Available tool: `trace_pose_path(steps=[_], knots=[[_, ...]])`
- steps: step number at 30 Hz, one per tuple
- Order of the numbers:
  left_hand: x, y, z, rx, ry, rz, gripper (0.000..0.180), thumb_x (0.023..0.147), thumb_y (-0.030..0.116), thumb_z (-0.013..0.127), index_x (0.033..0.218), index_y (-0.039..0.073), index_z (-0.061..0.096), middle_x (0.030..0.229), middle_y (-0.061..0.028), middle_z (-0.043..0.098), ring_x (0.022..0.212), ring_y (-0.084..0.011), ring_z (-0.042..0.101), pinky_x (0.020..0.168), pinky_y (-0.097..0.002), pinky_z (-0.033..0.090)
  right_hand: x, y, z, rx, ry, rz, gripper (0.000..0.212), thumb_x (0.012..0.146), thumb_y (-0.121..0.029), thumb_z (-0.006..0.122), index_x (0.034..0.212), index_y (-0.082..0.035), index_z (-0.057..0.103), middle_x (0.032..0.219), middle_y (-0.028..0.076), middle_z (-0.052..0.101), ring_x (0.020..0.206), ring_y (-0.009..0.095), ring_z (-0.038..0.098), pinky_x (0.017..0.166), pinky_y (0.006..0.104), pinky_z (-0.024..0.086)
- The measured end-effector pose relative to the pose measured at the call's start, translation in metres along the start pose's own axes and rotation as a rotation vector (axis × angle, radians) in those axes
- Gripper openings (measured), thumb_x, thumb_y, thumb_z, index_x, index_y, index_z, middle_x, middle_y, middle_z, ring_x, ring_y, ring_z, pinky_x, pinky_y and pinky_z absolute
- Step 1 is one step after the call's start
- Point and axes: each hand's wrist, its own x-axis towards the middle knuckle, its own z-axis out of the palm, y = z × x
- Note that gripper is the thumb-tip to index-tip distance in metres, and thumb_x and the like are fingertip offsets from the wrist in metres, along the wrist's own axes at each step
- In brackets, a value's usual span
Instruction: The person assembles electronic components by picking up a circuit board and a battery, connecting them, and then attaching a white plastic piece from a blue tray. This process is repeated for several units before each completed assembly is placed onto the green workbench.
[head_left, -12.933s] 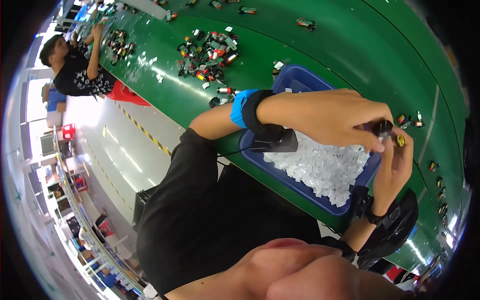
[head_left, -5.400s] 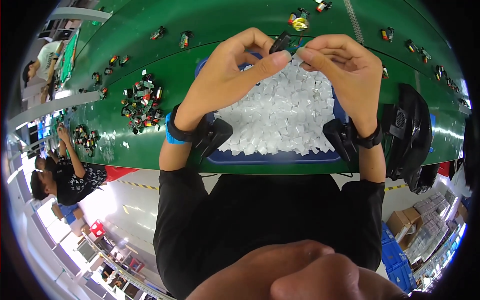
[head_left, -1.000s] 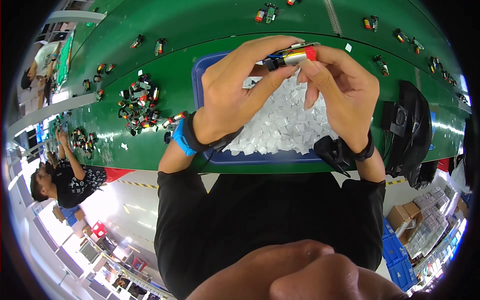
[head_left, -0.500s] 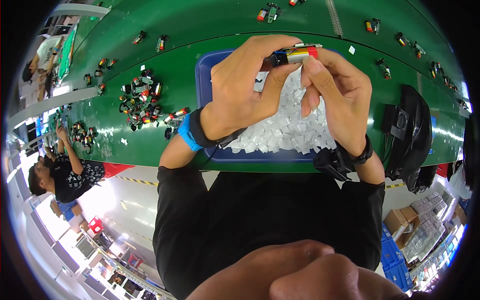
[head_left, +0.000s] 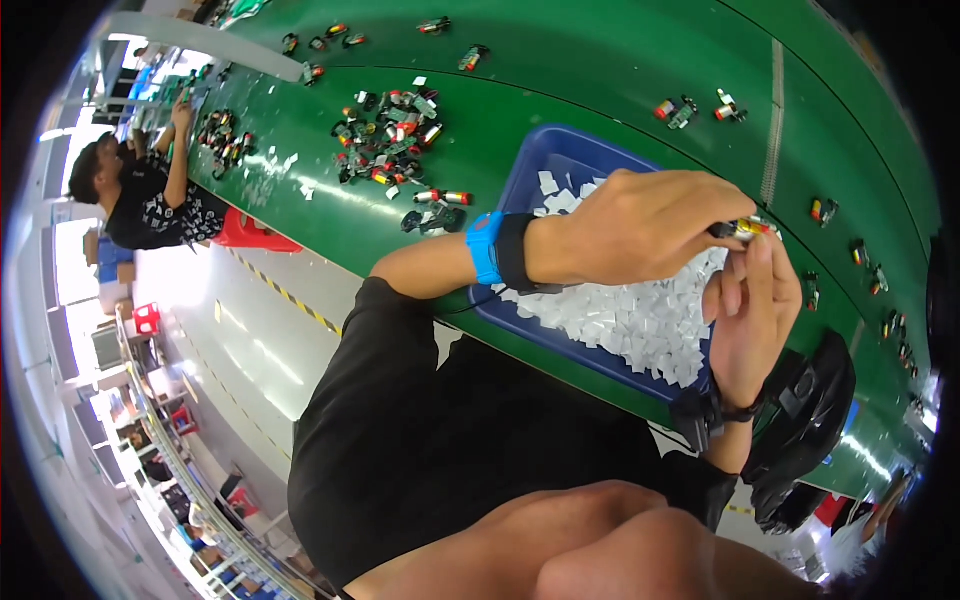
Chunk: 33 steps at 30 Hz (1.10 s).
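Note:
A small battery assembly (head_left: 747, 229), with a yellow and red cell and a black end, is held up between my two hands over the far right side of a blue tray (head_left: 520, 190). My left hand (head_left: 635, 228), back upward, pinches its black end with thumb and fingers; the thumb is mostly hidden. On the other side my right hand (head_left: 750, 315) grips the red end with its fingertips, its lower fingers curled. Beneath both hands the tray holds a heap of small white pieces (head_left: 620, 320). Any circuit board on the held assembly is mostly hidden.
A pile of battery-and-board assemblies (head_left: 390, 135) lies left of the tray on the green table (head_left: 590, 90). More lie scattered along the far side. A black bag (head_left: 815, 400) sits at the right. Another person (head_left: 140, 190) works at the far left.
The view has turned, so the tray and table look tilted. Both hands have shifted right in the picture with the battery assembly still between them.

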Motion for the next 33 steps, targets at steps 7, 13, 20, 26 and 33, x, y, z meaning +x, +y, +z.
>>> trace_pose_path(steps=[7,13,20,26,33], knots=[[0.01,-0.007,-0.019,-0.108,-0.09,-0.104,0.024,0.082,0.003,0.075,0.105,0.002,0.068,0.092,-0.0114,0.073,0.072,-0.016,0.071,0.052,-0.0247,0.053,0.007,-0.005,0.004,-0.138,-0.037,-0.017,0.028,0.105,-0.018,0.053,0.119,0.004,0.062,0.08,0.0,0.055,0.056,0.005,0.044,0.047,0.0214,0.043],[0.052,-0.079,-0.045,-0.212,-0.24,-0.658,0.028,0.091,0.027,0.073,0.105,0.002,0.068,0.087,-0.0069,0.071,0.072,-0.0129,0.067,0.053,-0.025,0.052,0.004,-0.018,0.014,-0.261,-0.151,-0.035,0.026,0.102,-0.012,0.055,0.121,0.004,0.063,0.084,0.002,0.056,0.063,0.006,0.051,0.053,0.0218,0.047],[0.042,-0.237,-0.064,0.405,-0.986,-0.903,0.048,0.087,0.046,0.07,0.113,0.006,0.071,0.108,-0.0125,0.069,0.095,-0.0245,0.066,0.072,-0.0376,0.057,0.003,-0.009,0.004,-0.351,-0.282,-0.167,0.017,0.094,-0.001,0.066,0.11,0.001,0.07,0.084,0.003,0.063,0.066,0.007,0.057,0.058,0.0209,0.047],[0.012,-0.257,-0.025,0.783,-0.726,-0.192,0.058,0.088,0.052,0.069,0.127,0.01,0.062,0.112,-0.017,0.064,0.11,-0.0349,0.057,0.094,-0.0441,0.047,0.007,-0.014,0.001,-0.402,-0.337,-0.189,0.016,0.094,0.001,0.063,0.109,0.003,0.068,0.087,0.004,0.058,0.07,0.009,0.058,0.059,0.0222,0.048],[0.025,-0.211,0.015,0.426,-1.024,-0.349,0.046,0.087,0.035,0.074,0.117,0.006,0.053,0.111,-0.0183,0.062,0.104,-0.0357,0.06,0.092,-0.043,0.047,0.008,-0.009,0.0,-0.555,-0.357,-0.32,0.013,0.093,0.002,0.064,0.106,0.003,0.068,0.085,0.003,0.057,0.07,0.009,0.058,0.06,0.0218,0.048]])
